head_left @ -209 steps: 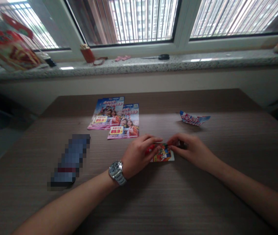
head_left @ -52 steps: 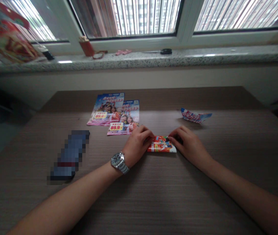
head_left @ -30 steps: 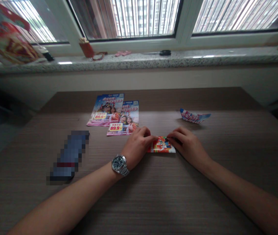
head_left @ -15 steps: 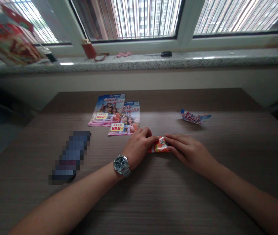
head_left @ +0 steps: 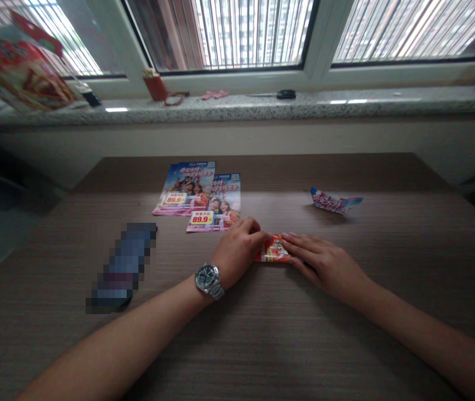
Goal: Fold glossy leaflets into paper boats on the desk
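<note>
A small, glossy red folded paper [head_left: 274,249] with a colourful print lies on the table between my hands. My left hand [head_left: 240,245], with a metal watch [head_left: 207,277] on the wrist, has its fingers curled at the paper's left end, thumb on the upper edge. On the right end rests my right hand [head_left: 325,257], long fingers laid together over the top edge and thumb at the lower edge. Both hands hide the paper's ends. Beyond my right hand stands a folded paper boat [head_left: 335,201] in blue and pink.
Printed flyers [head_left: 185,186] overlap with another flyer [head_left: 221,195] beyond my left hand. A blurred-out phone-like object [head_left: 124,264] lies at left. On the stone windowsill [head_left: 325,108] are scissors [head_left: 285,94], a red container [head_left: 154,86], pink pieces [head_left: 215,94] and a red food bag [head_left: 20,72].
The view has shifted slightly. My right hand's fingers have moved a little on the folded paper, and more of its print shows. Both hands stay on it.
</note>
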Available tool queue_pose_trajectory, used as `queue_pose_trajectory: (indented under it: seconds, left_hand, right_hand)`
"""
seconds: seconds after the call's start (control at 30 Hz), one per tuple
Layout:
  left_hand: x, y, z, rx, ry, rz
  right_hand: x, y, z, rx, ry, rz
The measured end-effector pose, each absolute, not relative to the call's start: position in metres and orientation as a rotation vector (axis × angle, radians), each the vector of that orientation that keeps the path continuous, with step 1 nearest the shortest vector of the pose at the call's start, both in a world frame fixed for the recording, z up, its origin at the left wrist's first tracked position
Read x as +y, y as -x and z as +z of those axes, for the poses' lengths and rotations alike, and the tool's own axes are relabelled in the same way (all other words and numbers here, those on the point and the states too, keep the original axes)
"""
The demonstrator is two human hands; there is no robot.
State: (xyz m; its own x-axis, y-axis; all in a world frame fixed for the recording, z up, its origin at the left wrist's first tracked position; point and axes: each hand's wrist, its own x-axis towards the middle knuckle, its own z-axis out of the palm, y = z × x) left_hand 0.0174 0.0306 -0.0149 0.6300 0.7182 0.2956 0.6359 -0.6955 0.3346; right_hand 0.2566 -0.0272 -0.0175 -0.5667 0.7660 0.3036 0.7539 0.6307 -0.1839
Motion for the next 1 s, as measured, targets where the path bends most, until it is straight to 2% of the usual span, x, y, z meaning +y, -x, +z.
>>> queue_pose_trajectory:
  seconds: [0.27,0.5,0.6,1.0]
  left_hand:
    - [0.033,-0.015,-0.014,1.007,-2.616,0.777]
    - [0.010,-0.015,0.009,0.674,-2.924,0.456]
    - [0.003,-0.015,0.009,0.680,-2.974,0.359]
    - [-0.002,-0.001,-0.005,0.686,-2.956,0.268]
  right_hand:
    - [-0.028,-0.255,-0.019,-2.506,1.193,-0.040]
    - [-0.029,-0.255,-0.019,-2.504,1.198,-0.008]
    - [-0.029,-0.255,-0.020,-2.490,1.206,0.006]
    - [-0.034,-0.247,-0.020,-2.367,1.321,0.069]
